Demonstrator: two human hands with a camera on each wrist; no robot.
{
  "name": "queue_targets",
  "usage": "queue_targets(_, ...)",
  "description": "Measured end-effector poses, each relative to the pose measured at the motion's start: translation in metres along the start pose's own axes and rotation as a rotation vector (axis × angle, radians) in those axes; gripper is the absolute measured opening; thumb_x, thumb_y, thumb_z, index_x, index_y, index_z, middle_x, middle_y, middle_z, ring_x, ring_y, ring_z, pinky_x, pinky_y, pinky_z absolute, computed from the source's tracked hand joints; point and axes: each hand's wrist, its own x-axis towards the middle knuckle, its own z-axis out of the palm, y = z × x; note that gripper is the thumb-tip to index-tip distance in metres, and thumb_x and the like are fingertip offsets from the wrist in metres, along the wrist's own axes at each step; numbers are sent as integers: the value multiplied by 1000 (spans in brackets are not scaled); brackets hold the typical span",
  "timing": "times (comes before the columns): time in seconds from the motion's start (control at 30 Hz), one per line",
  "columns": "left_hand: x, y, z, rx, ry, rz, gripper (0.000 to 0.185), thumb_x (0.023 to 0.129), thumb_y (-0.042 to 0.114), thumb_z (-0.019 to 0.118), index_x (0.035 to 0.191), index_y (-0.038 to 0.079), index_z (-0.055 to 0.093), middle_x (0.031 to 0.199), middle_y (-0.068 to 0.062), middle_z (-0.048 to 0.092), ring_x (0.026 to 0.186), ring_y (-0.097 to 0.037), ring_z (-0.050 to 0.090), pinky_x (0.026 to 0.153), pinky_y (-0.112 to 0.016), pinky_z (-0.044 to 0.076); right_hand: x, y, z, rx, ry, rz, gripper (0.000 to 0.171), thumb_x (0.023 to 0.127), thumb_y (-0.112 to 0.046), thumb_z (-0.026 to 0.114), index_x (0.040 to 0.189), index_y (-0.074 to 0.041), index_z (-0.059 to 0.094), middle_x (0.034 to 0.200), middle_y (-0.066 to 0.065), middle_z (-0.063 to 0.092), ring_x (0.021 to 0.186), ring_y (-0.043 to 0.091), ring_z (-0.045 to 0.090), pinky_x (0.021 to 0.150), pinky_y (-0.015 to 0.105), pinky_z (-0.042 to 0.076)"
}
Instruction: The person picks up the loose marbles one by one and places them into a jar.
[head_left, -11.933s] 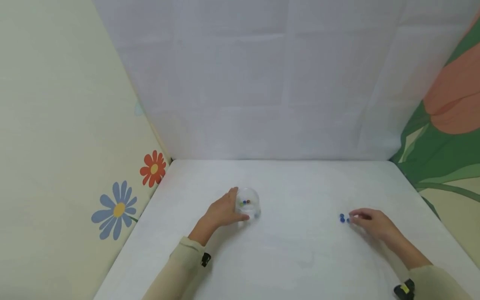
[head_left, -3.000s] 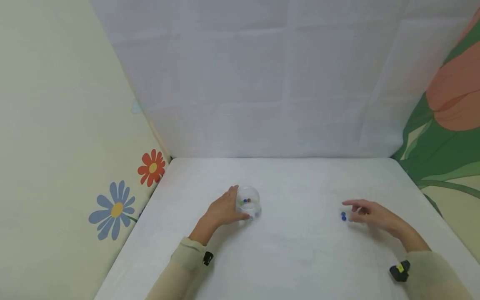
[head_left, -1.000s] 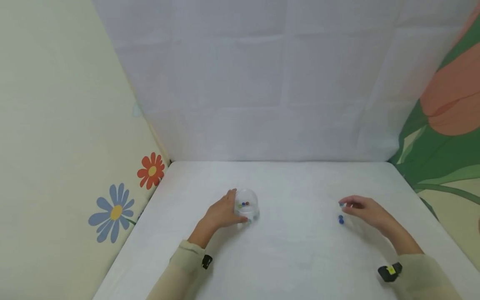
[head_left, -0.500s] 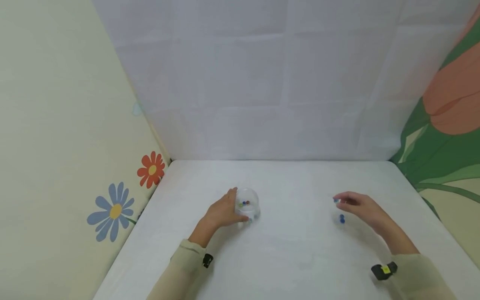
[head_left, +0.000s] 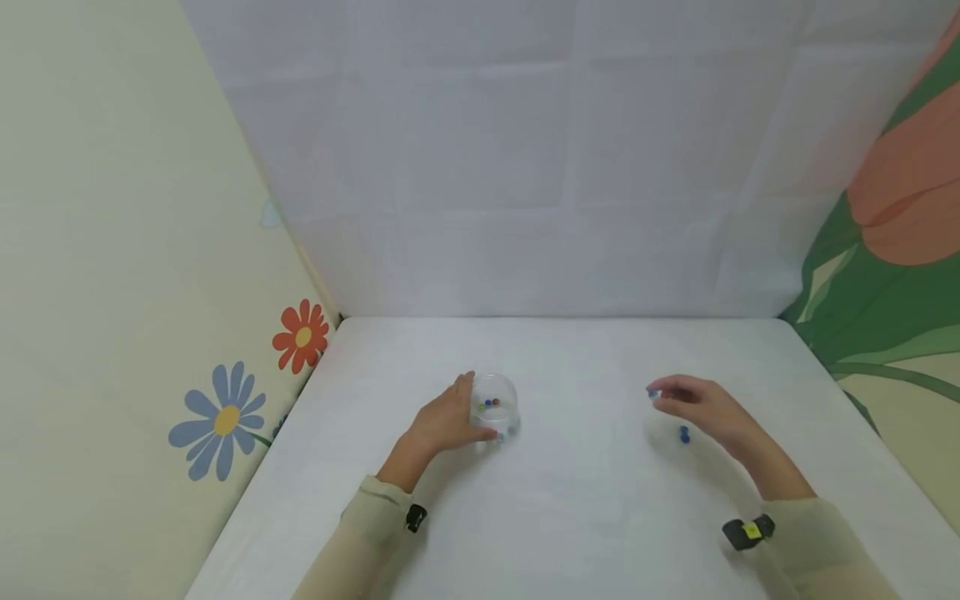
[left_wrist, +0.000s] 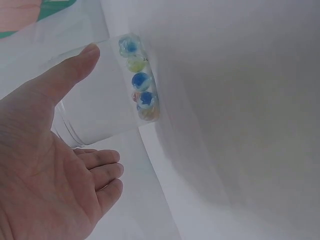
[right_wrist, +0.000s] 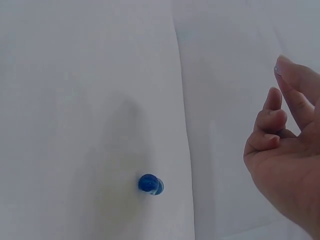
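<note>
**Marble held in the air; cup steadied on the table**

The left hand (head_left: 447, 421) curls round the near-left side of a clear plastic cup (head_left: 496, 408), thumb against the wall and fingers tucked by the base. The grip looks meant to keep the light cup from sliding or tipping. The cup stands upright on the white table (head_left: 585, 517), mouth up. Several glass marbles (left_wrist: 140, 97) lie at its bottom: blue, yellow-green and reddish ones, touching one another.

The right hand (head_left: 701, 407) hovers above the table, well apart from the cup. Thumb and forefinger pinch a small blue marble (head_left: 653, 393) at their tips, the other fingers loosely curled behind. In the right wrist view only a glint shows at the fingertip, so the marble's colour is read from the head view. The hand points toward the cup.

One blue marble (right_wrist: 149, 184) rests loose on the table, just below and near the right hand, untouched.

Flower-printed panels (head_left: 225, 417) wall in the work area.
</note>
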Motion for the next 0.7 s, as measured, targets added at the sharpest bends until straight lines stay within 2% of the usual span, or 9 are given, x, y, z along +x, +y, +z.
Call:
queue_targets(0.17,0,-1,0,-2,-2,6,116,79,54,82,159,0,18,161,-25,31,145,-39,38,113,-53,40,5,-7,7,31,-9,-10,43,98,-34,68,131,-6,63,128,13,65,121,32,60,96,36,52)
queue_targets(0.4,1,-3,1,4,2,8,117,79,55,82,160,0,18,162,-24,30,147,-38,36,114,-52,38,10,-18,15,64,-8,-14,43,98,-33,68,131,-6,63,128,14,65,121,33,59,100,47,50)
queue_targets(0.7,1,-4,0,0,4,12,117,79,55,83,160,0,18,161,-24,31,146,-38,37,113,-52,39,19,-26,24,91,-27,14,40,97,-32,70,130,-9,65,125,12,66,119,31,59,101,49,49)
